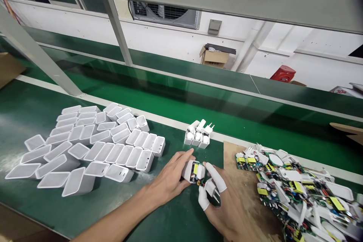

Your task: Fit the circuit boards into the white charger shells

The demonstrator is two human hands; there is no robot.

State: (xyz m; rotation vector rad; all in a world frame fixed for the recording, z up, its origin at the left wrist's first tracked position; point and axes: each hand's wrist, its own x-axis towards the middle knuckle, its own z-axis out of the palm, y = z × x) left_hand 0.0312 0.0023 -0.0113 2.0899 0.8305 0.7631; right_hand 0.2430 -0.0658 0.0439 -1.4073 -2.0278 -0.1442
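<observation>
My left hand point(170, 177) grips a white charger shell point(188, 170) on the green bench, fingers wrapped round it. A circuit board point(197, 171) with yellow and green parts sits partly inside the shell's open end. My right hand point(224, 208), with white finger cots on thumb and forefinger, pinches the white plug cap point(211, 188) fixed to that board. Both hands meet at the bench's front middle.
Several empty white shells point(93, 147) lie in rows to the left. A few assembled chargers point(197, 135) stand behind my hands. A heap of boards with plug caps point(297, 193) lies on brown cardboard point(235, 159) at the right. A green conveyor belt point(198, 94) runs behind.
</observation>
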